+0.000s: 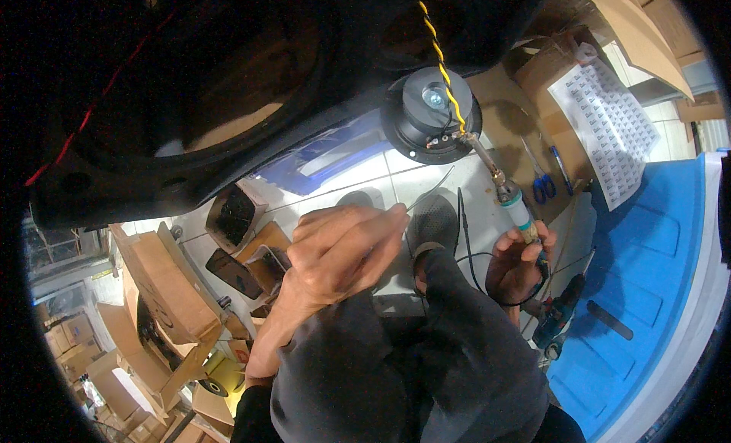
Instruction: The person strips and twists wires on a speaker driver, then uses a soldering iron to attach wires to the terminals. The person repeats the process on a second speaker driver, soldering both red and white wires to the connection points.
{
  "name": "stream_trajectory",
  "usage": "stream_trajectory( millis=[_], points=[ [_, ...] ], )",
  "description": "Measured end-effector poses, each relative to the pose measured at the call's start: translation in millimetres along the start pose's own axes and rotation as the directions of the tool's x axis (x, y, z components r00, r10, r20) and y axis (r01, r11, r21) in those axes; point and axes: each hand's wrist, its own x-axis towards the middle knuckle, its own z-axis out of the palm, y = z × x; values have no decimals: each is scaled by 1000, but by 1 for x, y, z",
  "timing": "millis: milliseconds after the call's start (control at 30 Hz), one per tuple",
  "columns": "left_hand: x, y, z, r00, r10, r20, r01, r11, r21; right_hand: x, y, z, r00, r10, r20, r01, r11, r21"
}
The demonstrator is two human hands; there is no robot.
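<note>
Over the tiled floor (371,176), our right hand (519,266) grips the soldering iron (508,193), slanting forward-left to the speaker driver's rim (403,144); our nearer-left hand (343,252) pinches what seems solder wire (435,188).

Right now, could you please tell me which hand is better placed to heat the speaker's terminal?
Probably the right hand: it holds the soldering iron at the terminal; the left hand holds solder wire.

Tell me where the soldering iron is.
In the head view, the soldering iron is right of centre, in the right hand, its tip at the black speaker's lower right edge, by the yellow-and-black wire's end.
</note>
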Motion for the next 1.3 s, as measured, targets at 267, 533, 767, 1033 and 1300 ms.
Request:
stream_trajectory(
  millis=[267, 533, 767, 1033, 1300],
  points=[
    [1, 1, 0, 1000, -2, -12, 2, 1000, 3, -1, -1, 0, 998, 63, -13, -62, 997, 54],
    [-2, 2, -6, 992, -105, -70, 106, 994, 8, 0, -18, -8, 993, 47, 105, -82, 925, 370],
    [-2, -2, -5, 980, -175, -96, 177, 984, 23, -2, -24, -24, 991, 88, 96, -107, 971, 215],
    [-3, -4, -5, 958, -270, -100, 277, 958, 70, -9, -19, -10, 995, 96, 33, -98, 994, 56],
    [-5, -4, -4, 947, -312, -80, 315, 949, 21, -4, -13, 2, 973, 222, 70, -229, 965, 129]
  ],
)
